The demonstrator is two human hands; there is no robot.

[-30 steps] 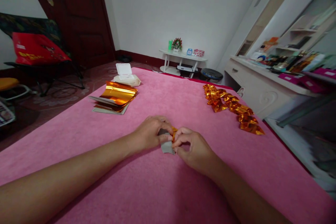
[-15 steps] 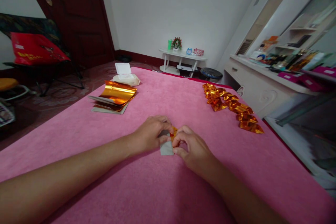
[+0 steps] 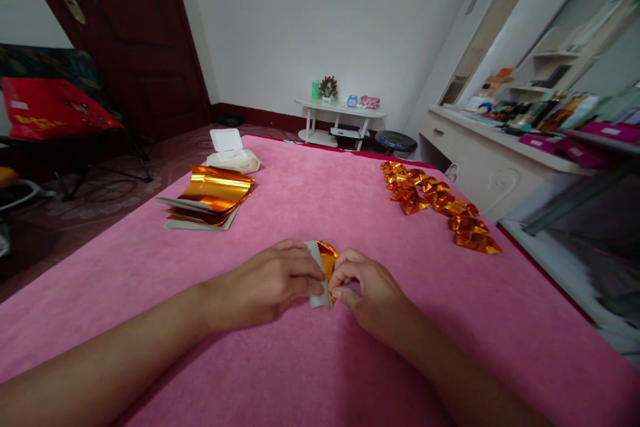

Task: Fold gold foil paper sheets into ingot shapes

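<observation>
Between my hands, on the pink cloth, lies a small sheet of gold foil paper (image 3: 327,256) with a folded grey backing strip on its left side. The gold part bulges upward in a curve. My left hand (image 3: 277,278) is closed on the grey strip, its fingertips pressing it from the left. With thumb and forefinger pinched together, my right hand (image 3: 369,288) grips the sheet's right edge; its fingertips hide part of the foil. Several folded gold foil pieces (image 3: 440,200) stand in two rows to the right. A stack of gold foil sheets (image 3: 220,190) rests at the left.
A pink cloth (image 3: 280,367) covers the table. Behind the foil stack sits a wipes pack (image 3: 235,159) with its lid raised. A white dresser (image 3: 500,177) with bottles runs along the right side. A low white stand (image 3: 340,109) is beyond the table.
The foil sheet has opened into a curved bulge, showing more gold. My left hand has shifted left and nearer to me; my right hand keeps its pinch. The view has shifted slightly.
</observation>
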